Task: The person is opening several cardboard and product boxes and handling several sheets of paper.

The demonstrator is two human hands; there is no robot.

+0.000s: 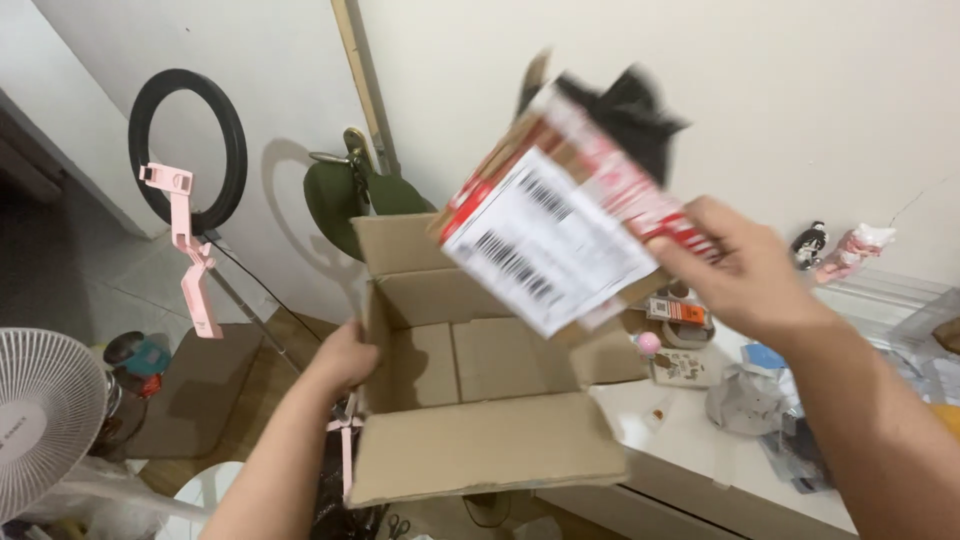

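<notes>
An open brown cardboard box (470, 370) stands in the middle with its flaps spread and its inside bare. My left hand (345, 358) grips the box's left wall. My right hand (745, 265) holds a flat cardboard parcel (560, 225) tilted above the box's right side. The parcel has a white barcode label and red-and-white tape, and it is blurred by motion. Something black (625, 110) sticks out of the parcel's upper end.
A white desk (680, 440) at the right carries small figurines (845, 245), packets and clutter. A ring light (188, 150) with a pink phone holder (190, 250) stands at the left. A white fan (45, 415) is at lower left. A green bag (345, 200) leans on the wall.
</notes>
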